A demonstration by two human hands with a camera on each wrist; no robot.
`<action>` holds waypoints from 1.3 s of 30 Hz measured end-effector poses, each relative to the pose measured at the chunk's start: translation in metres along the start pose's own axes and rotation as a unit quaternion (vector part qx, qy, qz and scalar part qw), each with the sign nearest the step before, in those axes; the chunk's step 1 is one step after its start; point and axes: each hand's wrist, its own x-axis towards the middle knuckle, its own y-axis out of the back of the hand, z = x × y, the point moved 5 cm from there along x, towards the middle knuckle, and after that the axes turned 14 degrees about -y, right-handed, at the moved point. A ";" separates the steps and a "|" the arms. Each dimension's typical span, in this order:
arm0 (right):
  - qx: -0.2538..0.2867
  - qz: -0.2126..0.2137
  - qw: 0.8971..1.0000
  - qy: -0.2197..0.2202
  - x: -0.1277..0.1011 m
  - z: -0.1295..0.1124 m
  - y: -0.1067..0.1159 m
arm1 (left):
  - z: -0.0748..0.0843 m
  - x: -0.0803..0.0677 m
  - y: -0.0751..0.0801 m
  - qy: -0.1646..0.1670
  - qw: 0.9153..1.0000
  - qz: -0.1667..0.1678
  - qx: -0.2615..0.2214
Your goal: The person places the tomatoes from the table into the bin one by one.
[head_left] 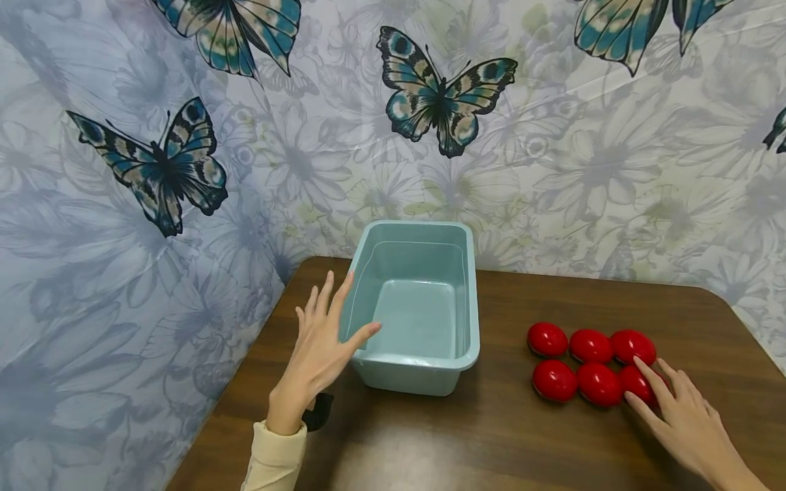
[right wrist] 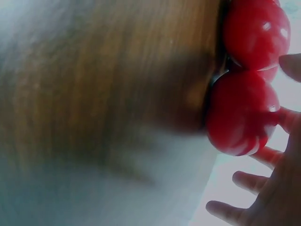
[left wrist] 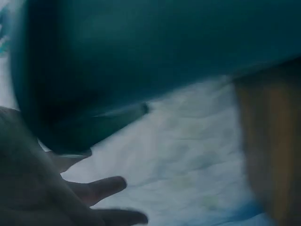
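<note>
judged step: reaching. right hand [head_left: 690, 423], fingers loosely extended, at near-right glossy red plastic-looking egg [head_left: 636, 384] on brown wood-grain tabletop [head_left: 491, 436]; left hand [head_left: 322, 354] spread beside pale-teal rectangular plastic basin [head_left: 405, 382]. next calls for: curled grip.

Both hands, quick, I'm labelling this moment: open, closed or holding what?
Left hand: open, spread at the tub.
Right hand: open, at a red ball.

The right grip [right wrist: 280, 188] has its fingers spread beside a glossy red ball [right wrist: 242, 113]; whether they touch it is hard to judge. Level with the thumb sits a second red ball [right wrist: 256, 35], right beside the first. Across from the grip, past both, stretches the blurred brown bench [right wrist: 108, 80].
</note>
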 end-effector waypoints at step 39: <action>0.043 0.071 0.997 -0.007 0.014 -0.003 0.003 | -0.034 -0.020 -0.028 0.133 0.972 0.006 -0.194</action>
